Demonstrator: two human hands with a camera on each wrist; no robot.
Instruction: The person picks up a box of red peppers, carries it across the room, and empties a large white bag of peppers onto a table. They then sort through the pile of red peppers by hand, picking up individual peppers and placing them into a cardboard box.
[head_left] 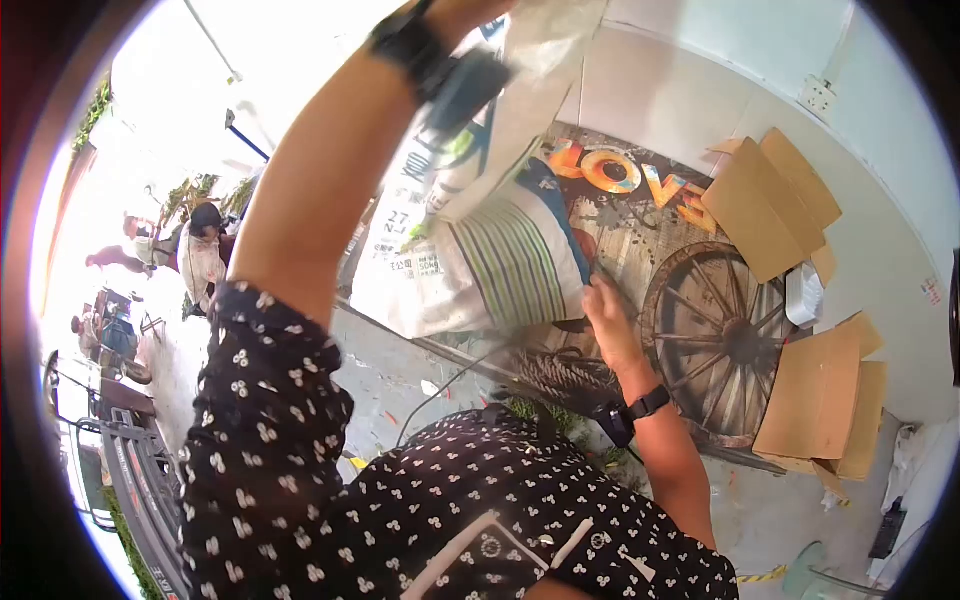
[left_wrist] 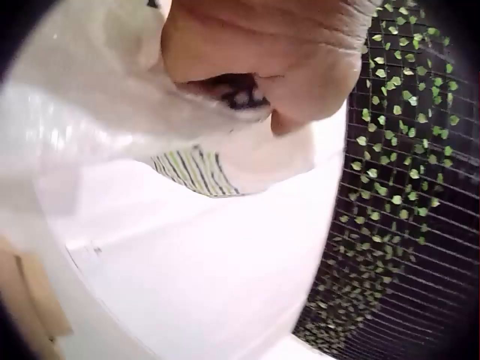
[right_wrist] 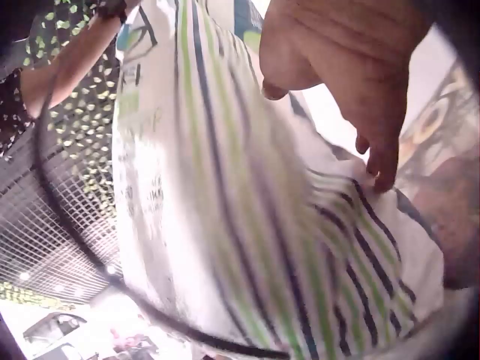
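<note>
A big white woven sack (head_left: 420,285) with green and dark-blue stripes and printed lettering stands slanted in front of the body. My left hand (left_wrist: 270,52), raised to the top edge of the head view, grips gathered material at the sack's upper end with curled fingers. Lower down on the sack's right side is my right hand (head_left: 608,315). In the right wrist view its fingers (right_wrist: 384,169) reach down to the striped cloth, with the thumb spread well apart from them. The sack's contents are hidden.
Behind the sack lies a printed board (head_left: 610,215) with "LOVE" lettering and a wagon wheel (head_left: 735,342). Opened cardboard boxes (head_left: 765,215) stand along its right side. A thin dark cable (head_left: 440,388) crosses the grey floor. A wall socket (head_left: 817,95) is at upper right.
</note>
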